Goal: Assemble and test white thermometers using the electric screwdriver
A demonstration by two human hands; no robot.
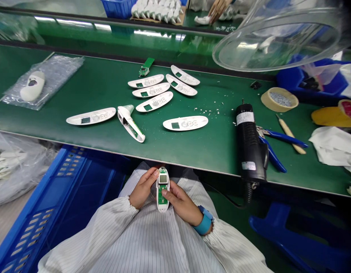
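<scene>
Above my lap, both hands hold a white housing (pixel 163 206) with a green circuit board and a small grey screen. My left hand (pixel 144 186) grips its upper left edge. On the other side my right hand (pixel 183 201) is closed round the right edge, its thumb lying on the board. Several white cover shells (pixel 186 123) with square openings rest on the green bench. Among them stands a white housing with a handle (pixel 130 123), a board showing inside. A loose green circuit board (pixel 147 66) lies behind the shells.
On the right of the bench (pixel 215 151) are a black electric screwdriver (pixel 245 140), blue-handled pliers (pixel 277 151), a tub of screws (pixel 280 99) and a white cloth (pixel 333 148). A clear magnifier (pixel 277 41) hangs above. Blue crates (pixel 50 212) stand lower left. Another person's hand (pixel 217 10) shows at the top.
</scene>
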